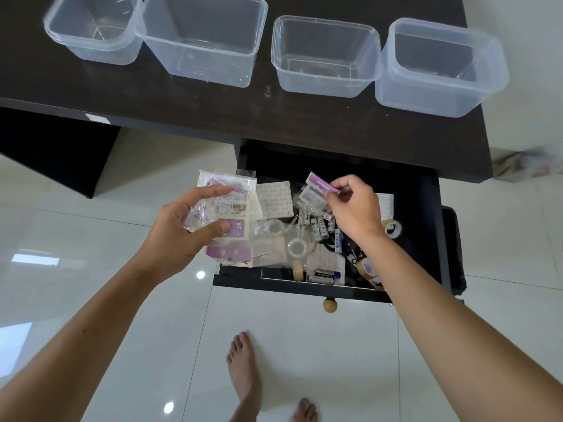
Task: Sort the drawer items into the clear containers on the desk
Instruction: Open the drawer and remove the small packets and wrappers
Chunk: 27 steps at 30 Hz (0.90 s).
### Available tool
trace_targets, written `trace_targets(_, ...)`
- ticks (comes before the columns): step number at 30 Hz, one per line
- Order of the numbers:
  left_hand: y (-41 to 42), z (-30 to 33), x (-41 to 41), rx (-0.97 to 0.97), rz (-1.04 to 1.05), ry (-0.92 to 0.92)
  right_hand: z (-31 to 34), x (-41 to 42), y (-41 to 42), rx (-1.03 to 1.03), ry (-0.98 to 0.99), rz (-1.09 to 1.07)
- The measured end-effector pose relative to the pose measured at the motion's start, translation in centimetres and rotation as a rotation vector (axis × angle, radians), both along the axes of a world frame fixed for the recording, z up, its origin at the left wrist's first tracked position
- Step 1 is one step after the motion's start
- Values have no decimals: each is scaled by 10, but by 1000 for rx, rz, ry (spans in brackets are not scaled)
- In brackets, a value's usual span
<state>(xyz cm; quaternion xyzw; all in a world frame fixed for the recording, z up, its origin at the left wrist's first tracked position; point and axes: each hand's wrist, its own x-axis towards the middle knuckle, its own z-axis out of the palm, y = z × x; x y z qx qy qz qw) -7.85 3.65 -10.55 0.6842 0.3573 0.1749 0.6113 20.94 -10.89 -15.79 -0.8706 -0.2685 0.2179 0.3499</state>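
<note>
All four clear containers [326, 56] along the desk's [213, 111] far edge look empty, so sorting has barely begun: my left hand [179, 236] grips a stack of clear packets [227, 205] at the drawer's [426, 226] left edge, my right hand [355, 205] pinches a purple-topped packet [316, 185] above the batteries [323, 231].

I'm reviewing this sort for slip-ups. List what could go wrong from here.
1. The left hand holds a loose stack of packets; some could slide onto the floor.
2. The right hand only pinches a purple-topped packet; it may drop among the batteries.
</note>
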Motion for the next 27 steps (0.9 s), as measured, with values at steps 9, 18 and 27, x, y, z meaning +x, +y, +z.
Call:
trace_targets(9, -12, 10, 9, 152, -48, 68, 80, -34, -23, 352, 353, 155)
trace_targets(18, -33, 15, 19, -100, 37, -48, 78, -79, -6, 201, 277, 371)
trace_targets(27, -4, 10, -17, -1, 164, 25, 37, -51, -13, -88, -61, 478)
